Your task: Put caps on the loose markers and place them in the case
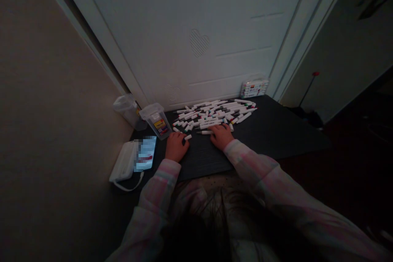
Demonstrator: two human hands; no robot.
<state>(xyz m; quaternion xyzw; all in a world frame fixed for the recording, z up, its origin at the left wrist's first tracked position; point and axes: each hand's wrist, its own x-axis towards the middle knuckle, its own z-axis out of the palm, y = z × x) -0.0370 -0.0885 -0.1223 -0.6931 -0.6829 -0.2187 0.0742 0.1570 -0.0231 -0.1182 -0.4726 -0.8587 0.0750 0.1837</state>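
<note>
My left hand [177,146] is low over the front of the dark tabletop, fingers curled, with a short white marker cap [188,137] at its thumb and fingertips. To its right, my right hand [222,136] has its fingers closed on the end of a white marker [204,132], whose narrow end points left toward the cap. Just beyond both hands spreads a loose pile of white markers [215,112] with coloured ends, and several loose caps [185,124] lie at its left side.
Two clear plastic containers, one labelled [157,120] and one behind it [127,108], stand left. A lit phone [145,153] rests against a white device [124,161] with a cable. A marker case [254,88] stands at the back right against the white door [153,28].
</note>
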